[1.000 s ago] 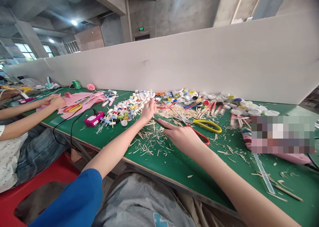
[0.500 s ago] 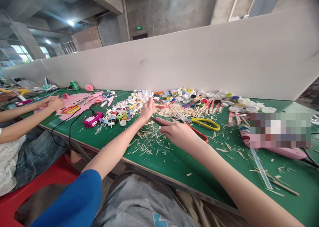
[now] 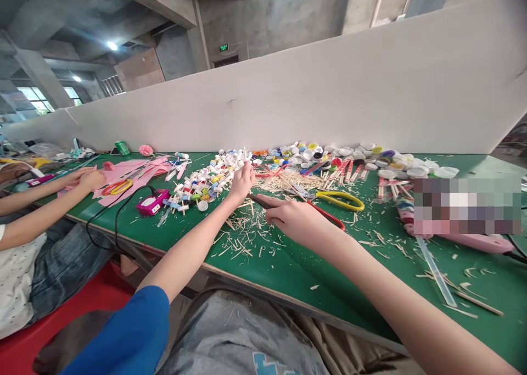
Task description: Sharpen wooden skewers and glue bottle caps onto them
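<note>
My left hand [image 3: 242, 182] is closed in a pinch on a thin wooden stick [image 3: 246, 156] held upright over the green table [image 3: 288, 265]. My right hand [image 3: 295, 219] is closed round red-handled cutters [image 3: 331, 218]; their dark blades point left and meet the stick just below my left hand. Short wood offcuts [image 3: 242, 240] lie scattered under both hands.
A heap of cap-and-stick pieces [image 3: 201, 185] and a pink glue gun [image 3: 153, 202] lie to the left. Loose bottle caps [image 3: 354, 158] and yellow-handled scissors [image 3: 343, 199] lie behind. A clear glue stick [image 3: 434, 269] lies right. A co-worker's hands [image 3: 88, 177] rest on pink sheets. A white partition [image 3: 329, 100] backs the table.
Both hands keep the same grip and place at the stick; only the view has shifted slightly.
</note>
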### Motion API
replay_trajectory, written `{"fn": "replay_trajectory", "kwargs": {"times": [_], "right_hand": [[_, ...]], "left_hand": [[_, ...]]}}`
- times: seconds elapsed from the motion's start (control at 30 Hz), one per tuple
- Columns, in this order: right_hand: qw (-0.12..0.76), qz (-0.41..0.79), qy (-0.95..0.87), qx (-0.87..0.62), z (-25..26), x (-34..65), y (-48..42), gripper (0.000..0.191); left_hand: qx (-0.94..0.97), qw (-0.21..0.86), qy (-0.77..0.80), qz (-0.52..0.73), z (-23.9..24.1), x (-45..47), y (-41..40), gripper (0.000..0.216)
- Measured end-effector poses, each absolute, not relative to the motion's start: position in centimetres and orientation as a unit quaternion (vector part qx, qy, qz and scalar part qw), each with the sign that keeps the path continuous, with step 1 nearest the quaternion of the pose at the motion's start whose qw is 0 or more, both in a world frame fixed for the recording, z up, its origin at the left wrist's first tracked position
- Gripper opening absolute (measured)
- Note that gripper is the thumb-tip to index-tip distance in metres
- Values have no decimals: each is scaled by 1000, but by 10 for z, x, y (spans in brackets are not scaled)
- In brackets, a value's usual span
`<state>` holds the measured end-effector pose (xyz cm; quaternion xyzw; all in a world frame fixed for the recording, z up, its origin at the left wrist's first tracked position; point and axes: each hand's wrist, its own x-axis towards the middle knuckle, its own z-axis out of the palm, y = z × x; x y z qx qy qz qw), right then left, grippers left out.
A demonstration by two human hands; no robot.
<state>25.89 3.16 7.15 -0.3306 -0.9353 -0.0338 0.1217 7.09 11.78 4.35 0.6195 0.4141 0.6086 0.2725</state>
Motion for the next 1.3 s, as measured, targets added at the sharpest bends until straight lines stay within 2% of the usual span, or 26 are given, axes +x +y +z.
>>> {"fn": "replay_trajectory", "kwargs": {"times": [0.37,1.3], "right_hand": [[147,-52,-935,-319,59,254,35,30],[85,-21,-941,-326,65,265,21,30]], "left_hand": [[598,252,454,611,44,69,113,54],[606,274,427,613,44,71,116,52]]}}
